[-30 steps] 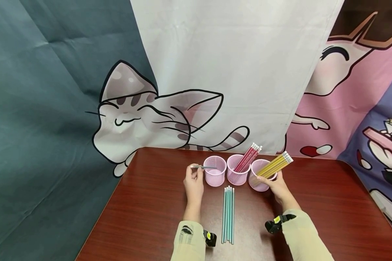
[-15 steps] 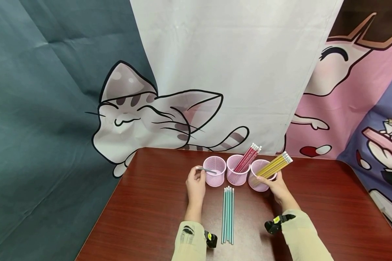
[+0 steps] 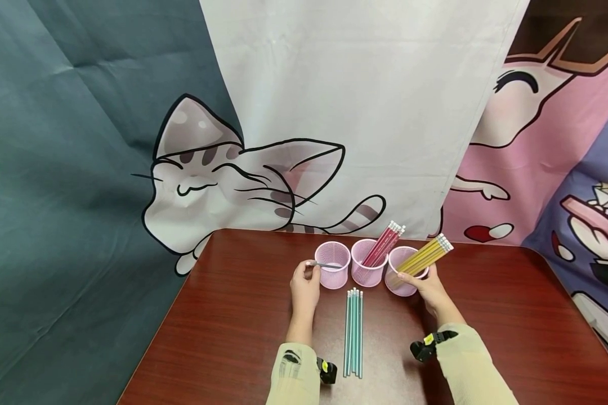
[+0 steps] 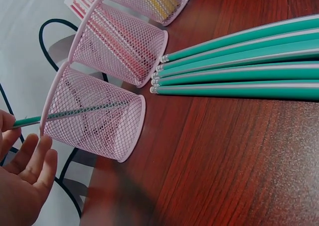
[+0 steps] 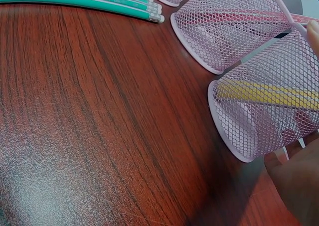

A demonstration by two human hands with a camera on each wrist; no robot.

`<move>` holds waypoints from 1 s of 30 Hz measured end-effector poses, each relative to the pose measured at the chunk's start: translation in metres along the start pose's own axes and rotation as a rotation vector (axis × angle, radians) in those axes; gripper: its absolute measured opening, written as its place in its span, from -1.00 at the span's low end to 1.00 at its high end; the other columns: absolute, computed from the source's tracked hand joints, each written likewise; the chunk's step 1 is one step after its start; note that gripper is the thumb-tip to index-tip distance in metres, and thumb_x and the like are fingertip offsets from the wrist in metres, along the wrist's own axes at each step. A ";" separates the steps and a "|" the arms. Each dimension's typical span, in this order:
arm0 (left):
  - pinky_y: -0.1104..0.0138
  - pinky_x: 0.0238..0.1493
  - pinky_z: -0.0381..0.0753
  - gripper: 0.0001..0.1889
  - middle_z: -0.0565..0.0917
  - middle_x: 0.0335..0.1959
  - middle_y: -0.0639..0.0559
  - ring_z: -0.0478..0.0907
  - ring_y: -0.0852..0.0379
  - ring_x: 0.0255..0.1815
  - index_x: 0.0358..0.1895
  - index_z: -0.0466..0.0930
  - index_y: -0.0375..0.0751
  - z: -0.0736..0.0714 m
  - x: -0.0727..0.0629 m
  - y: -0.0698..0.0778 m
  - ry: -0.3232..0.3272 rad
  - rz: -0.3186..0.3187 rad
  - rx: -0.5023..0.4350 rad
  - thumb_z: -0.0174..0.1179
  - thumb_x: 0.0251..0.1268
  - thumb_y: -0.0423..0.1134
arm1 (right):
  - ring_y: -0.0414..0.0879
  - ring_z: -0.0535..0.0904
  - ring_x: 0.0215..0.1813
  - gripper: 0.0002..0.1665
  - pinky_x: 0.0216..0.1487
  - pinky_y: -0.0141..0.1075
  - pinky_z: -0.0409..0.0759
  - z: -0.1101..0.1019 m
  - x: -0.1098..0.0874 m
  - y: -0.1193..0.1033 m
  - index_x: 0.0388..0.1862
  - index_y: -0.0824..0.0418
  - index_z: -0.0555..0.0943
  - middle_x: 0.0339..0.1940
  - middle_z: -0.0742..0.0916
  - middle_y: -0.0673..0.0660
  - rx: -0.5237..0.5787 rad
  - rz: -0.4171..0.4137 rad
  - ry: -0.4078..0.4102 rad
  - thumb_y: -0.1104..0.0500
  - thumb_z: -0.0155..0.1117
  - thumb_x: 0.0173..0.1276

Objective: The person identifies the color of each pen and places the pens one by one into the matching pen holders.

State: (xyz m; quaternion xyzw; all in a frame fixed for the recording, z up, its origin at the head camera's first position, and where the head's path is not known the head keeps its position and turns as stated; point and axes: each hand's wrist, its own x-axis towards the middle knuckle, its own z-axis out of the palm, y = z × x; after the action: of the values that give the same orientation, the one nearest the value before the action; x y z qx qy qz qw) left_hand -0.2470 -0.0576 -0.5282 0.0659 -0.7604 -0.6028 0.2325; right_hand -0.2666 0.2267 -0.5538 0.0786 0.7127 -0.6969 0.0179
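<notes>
My left hand [image 3: 305,289] pinches a green pencil [image 4: 27,121] near its white eraser end. The pencil slants down inside the left pink mesh cup [image 4: 94,131], its far end close to the base in the left wrist view. The other fingers of that hand are right at the cup's rim. On the right, my right hand [image 3: 433,291] grips the right mesh cup [image 5: 264,106], which holds a bundle of yellow pencils [image 3: 425,256]. Several green pencils [image 3: 353,334] lie side by side on the table in front of the cups, erasers toward the cups.
Between the two outer cups stands the middle mesh cup [image 3: 369,277], with red pencils [image 3: 383,247] leaning right in it. All three cups stand in a row near the back of the brown table [image 3: 223,326]. A printed cloth [image 3: 385,112] hangs behind it.
My left hand has shifted slightly right and toward me, and the pencil it pinches has gone from lying across the left cup's rim to down inside the cup. The right hand has stayed put.
</notes>
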 end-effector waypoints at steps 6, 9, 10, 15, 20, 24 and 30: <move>0.34 -0.28 0.56 -0.85 0.62 -0.26 -0.09 0.62 0.10 -0.29 -0.20 0.61 -0.30 -0.002 -0.001 0.001 -0.018 -0.016 0.009 0.14 0.21 -0.34 | 0.06 0.12 0.28 0.01 0.34 -0.08 -0.01 0.000 0.001 0.001 0.34 0.13 -0.11 0.28 0.21 0.27 0.000 -0.002 0.001 0.23 0.38 0.13; 0.31 -0.30 0.57 -0.85 0.63 -0.31 -0.09 0.62 0.09 -0.34 -0.21 0.59 -0.32 -0.003 -0.002 -0.001 -0.026 -0.021 0.027 0.15 0.21 -0.33 | 0.03 0.16 0.25 0.00 0.30 -0.12 0.05 0.001 0.000 0.001 0.34 0.14 -0.09 0.26 0.24 0.26 -0.008 -0.010 0.001 0.22 0.39 0.12; 0.30 -0.32 0.57 -0.86 0.62 -0.35 -0.08 0.61 0.09 -0.37 -0.23 0.58 -0.32 -0.004 -0.002 -0.001 -0.031 -0.032 0.048 0.15 0.20 -0.32 | 0.02 0.17 0.24 0.00 0.29 -0.13 0.06 0.001 0.000 0.001 0.33 0.14 -0.09 0.26 0.25 0.25 -0.010 -0.012 0.002 0.22 0.39 0.12; 0.29 -0.43 0.47 -0.83 0.56 -0.53 0.03 0.50 0.15 -0.50 -0.34 0.44 -0.22 -0.003 -0.006 -0.011 -0.178 -0.164 0.259 0.21 0.09 -0.24 | 0.03 0.16 0.25 -0.02 0.31 -0.11 0.03 0.001 0.000 0.001 0.32 0.12 -0.07 0.25 0.24 0.23 0.005 -0.014 0.004 0.23 0.38 0.13; 0.29 -0.43 0.43 -0.79 0.51 -0.60 0.06 0.46 0.14 -0.52 -0.47 0.45 -0.17 0.000 -0.018 -0.021 -0.469 -0.197 0.451 0.28 0.03 -0.18 | 0.07 0.12 0.28 -0.01 0.34 -0.07 -0.02 0.000 0.000 0.001 0.34 0.14 -0.10 0.27 0.21 0.26 0.017 -0.014 -0.001 0.24 0.37 0.14; 0.33 -0.48 0.39 -0.71 0.46 -0.64 0.12 0.39 0.18 -0.54 -0.59 0.47 -0.10 0.004 -0.030 -0.023 -0.591 -0.170 0.553 0.35 -0.01 -0.05 | 0.05 0.11 0.29 0.01 0.35 -0.08 -0.02 0.000 -0.001 0.001 0.35 0.15 -0.11 0.28 0.21 0.26 0.014 -0.006 0.001 0.23 0.37 0.14; 0.30 -0.53 0.41 -0.63 0.47 -0.69 0.16 0.41 0.18 -0.58 -0.69 0.47 -0.04 0.010 -0.039 -0.019 -0.636 -0.149 0.710 0.44 -0.20 0.08 | 0.03 0.15 0.25 -0.01 0.33 -0.09 0.00 0.002 -0.001 0.000 0.34 0.16 -0.09 0.26 0.24 0.25 0.012 -0.012 0.005 0.25 0.37 0.13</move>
State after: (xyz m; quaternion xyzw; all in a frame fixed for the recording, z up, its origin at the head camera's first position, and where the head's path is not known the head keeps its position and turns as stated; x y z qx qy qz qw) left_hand -0.2203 -0.0393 -0.5582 0.0082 -0.9458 -0.3111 -0.0923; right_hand -0.2659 0.2250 -0.5541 0.0761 0.7088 -0.7012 0.0117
